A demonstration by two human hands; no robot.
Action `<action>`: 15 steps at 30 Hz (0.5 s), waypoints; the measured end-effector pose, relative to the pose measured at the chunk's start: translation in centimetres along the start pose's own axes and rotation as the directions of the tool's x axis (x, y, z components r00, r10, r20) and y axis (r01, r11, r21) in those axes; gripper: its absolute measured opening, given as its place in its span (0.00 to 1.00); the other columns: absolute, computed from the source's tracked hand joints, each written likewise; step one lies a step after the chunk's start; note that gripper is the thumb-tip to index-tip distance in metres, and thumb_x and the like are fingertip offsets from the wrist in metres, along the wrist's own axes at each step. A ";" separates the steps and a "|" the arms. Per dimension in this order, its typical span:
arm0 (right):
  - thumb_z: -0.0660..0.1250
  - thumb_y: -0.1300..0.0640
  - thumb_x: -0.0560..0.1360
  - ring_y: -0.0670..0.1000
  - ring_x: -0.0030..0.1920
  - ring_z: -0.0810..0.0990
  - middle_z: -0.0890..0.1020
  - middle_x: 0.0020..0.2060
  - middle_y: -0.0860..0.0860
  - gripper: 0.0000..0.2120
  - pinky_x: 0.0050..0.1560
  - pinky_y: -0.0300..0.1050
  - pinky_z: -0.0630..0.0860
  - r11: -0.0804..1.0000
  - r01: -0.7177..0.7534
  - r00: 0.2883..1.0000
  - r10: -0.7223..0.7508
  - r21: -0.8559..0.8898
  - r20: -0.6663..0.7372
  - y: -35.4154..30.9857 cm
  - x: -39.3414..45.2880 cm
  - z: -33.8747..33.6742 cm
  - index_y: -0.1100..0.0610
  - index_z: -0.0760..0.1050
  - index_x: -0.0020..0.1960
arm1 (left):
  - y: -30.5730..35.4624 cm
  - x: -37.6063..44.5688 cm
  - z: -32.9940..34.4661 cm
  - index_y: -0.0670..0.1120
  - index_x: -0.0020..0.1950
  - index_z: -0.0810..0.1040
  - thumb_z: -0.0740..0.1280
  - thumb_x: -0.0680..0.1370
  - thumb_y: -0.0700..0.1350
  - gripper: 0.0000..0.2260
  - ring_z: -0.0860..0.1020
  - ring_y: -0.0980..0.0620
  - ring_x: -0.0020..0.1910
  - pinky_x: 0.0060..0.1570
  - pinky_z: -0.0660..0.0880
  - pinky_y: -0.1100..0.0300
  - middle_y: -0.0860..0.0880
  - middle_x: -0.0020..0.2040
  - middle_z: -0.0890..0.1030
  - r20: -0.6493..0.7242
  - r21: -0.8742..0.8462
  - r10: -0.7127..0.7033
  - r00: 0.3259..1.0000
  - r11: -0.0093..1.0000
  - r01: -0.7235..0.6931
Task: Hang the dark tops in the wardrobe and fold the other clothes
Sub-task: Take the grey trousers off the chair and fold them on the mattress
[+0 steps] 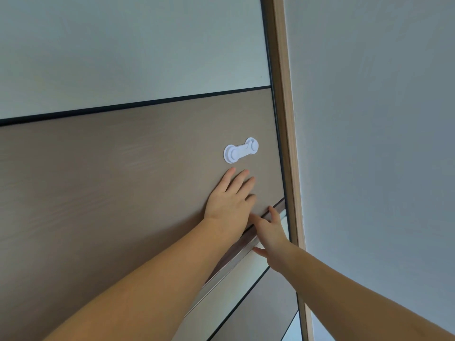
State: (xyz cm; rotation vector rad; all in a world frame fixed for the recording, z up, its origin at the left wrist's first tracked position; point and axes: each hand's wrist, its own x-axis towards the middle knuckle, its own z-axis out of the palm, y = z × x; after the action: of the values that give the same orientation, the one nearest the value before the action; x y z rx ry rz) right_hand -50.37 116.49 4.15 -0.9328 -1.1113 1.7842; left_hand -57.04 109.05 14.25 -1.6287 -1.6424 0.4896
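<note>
My left hand (229,200) lies flat, fingers spread, on the wardrobe door (123,193); my right hand (270,232) presses open on its metal rail (231,269). The door is shut and no clothes show, so I judge hanging and folding all remain.

A white child-safety latch (240,150) — beside it, a pale wall (381,119).

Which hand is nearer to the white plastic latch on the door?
Left. The left hand lies flat just below the white latch; the right hand is lower, at the metal strip.
</note>
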 end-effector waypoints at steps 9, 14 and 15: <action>0.69 0.49 0.74 0.53 0.62 0.69 0.66 0.70 0.50 0.38 0.60 0.53 0.74 0.999 0.046 0.999 -0.046 -0.015 0.009 -0.4 1.9 -1.3 0.42 0.52 0.77 | 0.8 2.2 0.6 0.50 0.77 0.59 0.55 0.82 0.51 0.23 0.39 0.44 0.78 0.72 0.32 0.44 0.46 0.81 0.45 -0.028 -0.028 -0.007 1.000 1.000 0.006; 0.69 0.49 0.75 0.53 0.60 0.70 0.67 0.69 0.51 0.37 0.59 0.54 0.75 0.995 0.065 0.998 -0.063 -0.073 0.023 -0.8 1.6 -1.9 0.44 0.52 0.77 | 1.1 2.0 0.4 0.50 0.74 0.63 0.58 0.81 0.49 0.22 0.40 0.44 0.78 0.72 0.31 0.44 0.46 0.80 0.48 -0.030 -0.079 -0.029 0.999 0.996 0.026; 0.68 0.47 0.75 0.54 0.60 0.70 0.67 0.69 0.51 0.37 0.56 0.52 0.74 0.990 0.077 0.997 -0.074 -0.122 0.027 -1.0 1.4 -2.1 0.44 0.52 0.77 | 1.4 1.7 0.2 0.49 0.74 0.63 0.59 0.80 0.49 0.21 0.41 0.44 0.78 0.72 0.31 0.43 0.45 0.80 0.50 -0.044 -0.120 -0.055 0.997 0.991 0.050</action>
State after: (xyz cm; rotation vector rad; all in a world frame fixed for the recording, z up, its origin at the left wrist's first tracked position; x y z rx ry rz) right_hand -48.83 118.68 4.20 -0.9326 -1.2662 1.6838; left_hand -56.10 110.87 13.52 -1.6657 -1.7026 0.3293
